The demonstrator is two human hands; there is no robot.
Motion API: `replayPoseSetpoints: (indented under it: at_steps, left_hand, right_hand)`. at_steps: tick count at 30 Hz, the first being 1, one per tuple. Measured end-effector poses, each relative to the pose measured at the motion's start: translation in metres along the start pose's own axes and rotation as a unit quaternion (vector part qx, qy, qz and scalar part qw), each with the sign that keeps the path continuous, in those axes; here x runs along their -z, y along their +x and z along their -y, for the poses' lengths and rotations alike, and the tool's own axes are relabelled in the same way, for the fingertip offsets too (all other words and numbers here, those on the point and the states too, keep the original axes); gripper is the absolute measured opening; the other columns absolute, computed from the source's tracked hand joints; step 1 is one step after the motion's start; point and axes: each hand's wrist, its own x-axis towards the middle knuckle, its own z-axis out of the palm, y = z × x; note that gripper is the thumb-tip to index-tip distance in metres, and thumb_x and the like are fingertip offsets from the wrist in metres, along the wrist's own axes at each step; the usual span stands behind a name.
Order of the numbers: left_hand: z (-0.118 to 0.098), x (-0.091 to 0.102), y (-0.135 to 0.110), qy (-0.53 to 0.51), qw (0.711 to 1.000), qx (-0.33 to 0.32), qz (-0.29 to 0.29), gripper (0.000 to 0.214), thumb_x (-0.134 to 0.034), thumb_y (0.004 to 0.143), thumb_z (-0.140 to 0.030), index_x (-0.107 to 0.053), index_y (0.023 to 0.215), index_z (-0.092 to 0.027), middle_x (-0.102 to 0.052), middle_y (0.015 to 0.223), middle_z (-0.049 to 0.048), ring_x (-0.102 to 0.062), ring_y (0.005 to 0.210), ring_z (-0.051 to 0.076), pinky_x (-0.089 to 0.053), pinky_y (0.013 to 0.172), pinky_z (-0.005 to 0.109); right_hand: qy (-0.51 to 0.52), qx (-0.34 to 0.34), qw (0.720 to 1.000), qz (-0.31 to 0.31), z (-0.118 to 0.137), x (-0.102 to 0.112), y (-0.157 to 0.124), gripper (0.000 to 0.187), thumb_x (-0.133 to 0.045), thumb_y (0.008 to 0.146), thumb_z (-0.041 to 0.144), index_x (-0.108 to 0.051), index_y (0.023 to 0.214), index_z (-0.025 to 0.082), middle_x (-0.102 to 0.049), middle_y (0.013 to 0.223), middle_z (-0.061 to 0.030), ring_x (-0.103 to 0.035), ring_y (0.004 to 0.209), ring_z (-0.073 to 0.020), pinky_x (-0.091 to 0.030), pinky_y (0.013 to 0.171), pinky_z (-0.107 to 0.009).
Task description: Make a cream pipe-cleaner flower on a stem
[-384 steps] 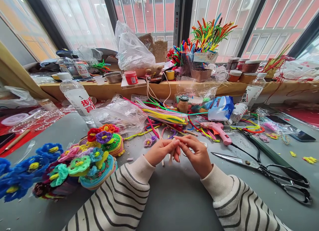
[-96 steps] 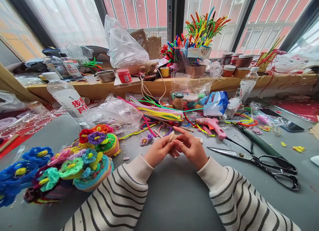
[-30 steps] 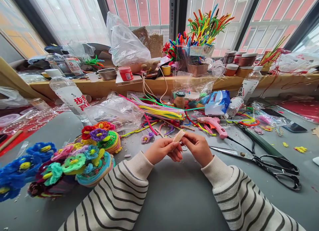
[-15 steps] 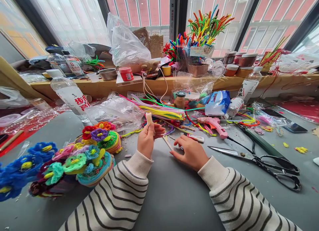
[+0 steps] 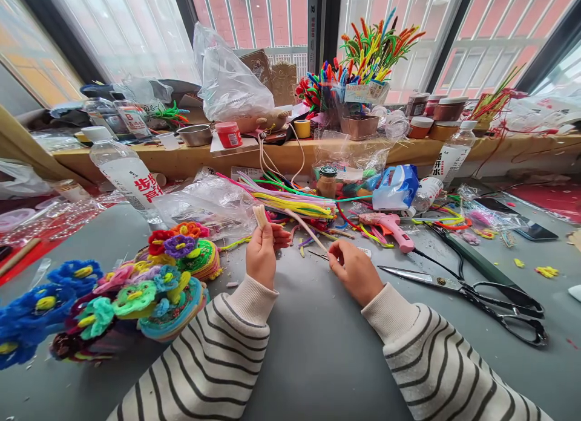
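Note:
My left hand (image 5: 263,251) is closed around a small bundle of cream pipe cleaners (image 5: 260,216), whose ends stick up above the thumb. Between thumb and fingers of my right hand (image 5: 354,268) is one end of a cream pipe cleaner (image 5: 306,228), its other end pointing up and left toward my left hand. Just beyond, a loose pile of coloured pipe cleaners (image 5: 295,204) lies on the grey table (image 5: 313,360). A thin dark tool (image 5: 318,254) rests near my right fingertips, partly hidden by them.
Pipe-cleaner flowers (image 5: 136,297) crowd the left side. Large black-handled scissors (image 5: 467,288) and a pink glue gun (image 5: 394,230) with a cord lie at right. A water bottle (image 5: 129,173) stands behind the flowers. Beyond, a ledge (image 5: 181,159) carries jars and bags.
My right hand has picked up the cream pipe cleaner from the table and raised it. My left hand has shifted slightly left, keeping its bundle.

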Motion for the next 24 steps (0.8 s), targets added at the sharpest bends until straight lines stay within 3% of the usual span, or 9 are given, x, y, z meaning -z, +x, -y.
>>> replayPoseSetpoints:
  at_steps: [3, 7, 10, 18, 24]
  left_hand:
    - [-0.0007, -0.001, -0.0011, 0.008, 1.0, 0.009, 0.002, 0.027, -0.048, 0.067, -0.041, -0.049, 0.066, -0.014, -0.056, 0.051, -0.0015, -0.054, 0.046, 0.008, -0.042, 0.047, 0.02]
    - [-0.0012, -0.0018, -0.0022, 0.003, 0.999, 0.031, 0.026, 0.025, -0.047, 0.068, -0.038, -0.048, 0.065, -0.014, -0.055, 0.052, -0.0019, -0.053, 0.046, 0.008, -0.042, 0.047, 0.019]
    - [-0.0004, -0.0017, -0.002, -0.015, 0.997, 0.05, 0.052, 0.022, -0.047, 0.069, -0.036, -0.049, 0.066, -0.014, -0.055, 0.052, -0.0018, -0.053, 0.047, 0.008, -0.042, 0.048, 0.019]
    - [-0.0023, -0.0031, -0.0023, -0.081, 0.987, 0.102, 0.093, 0.022, -0.046, 0.07, -0.034, -0.045, 0.061, -0.014, -0.051, 0.045, -0.0026, -0.047, 0.043, 0.006, -0.038, 0.043, 0.017]
    - [-0.0011, -0.0026, -0.0035, -0.055, 0.988, 0.085, 0.113, 0.02, -0.048, 0.069, -0.034, -0.049, 0.067, -0.014, -0.053, 0.048, -0.0025, -0.048, 0.044, 0.006, -0.039, 0.045, 0.018]
  right_hand:
    - [0.159, -0.057, 0.985, -0.031, -0.0014, 0.0016, 0.0012, 0.011, -0.042, 0.074, 0.026, -0.048, 0.076, 0.016, -0.051, 0.062, -0.0013, -0.048, 0.055, -0.0126, -0.038, 0.05, -0.024]
    - [0.357, -0.111, 0.926, -0.052, -0.003, 0.0012, 0.0037, 0.025, -0.044, 0.073, 0.033, -0.051, 0.091, 0.016, -0.045, 0.061, 0.0011, -0.043, 0.05, -0.0088, -0.037, 0.042, -0.02]
    - [0.451, -0.166, 0.876, -0.047, -0.0045, -0.0011, 0.0053, 0.027, -0.049, 0.069, 0.033, -0.056, 0.088, 0.015, -0.045, 0.061, 0.0013, -0.042, 0.051, -0.0072, -0.036, 0.04, -0.018]
    - [0.59, -0.241, 0.768, -0.05, -0.0045, 0.0017, 0.0062, 0.021, -0.062, 0.058, 0.027, -0.06, 0.075, 0.016, -0.051, 0.063, 0.001, -0.045, 0.055, -0.0059, -0.033, 0.036, -0.013]
    - [0.606, -0.285, 0.739, -0.069, -0.0067, 0.0036, 0.0077, 0.017, -0.062, 0.058, 0.022, -0.058, 0.074, 0.016, -0.057, 0.069, -0.0006, -0.052, 0.058, -0.007, -0.038, 0.038, -0.013]
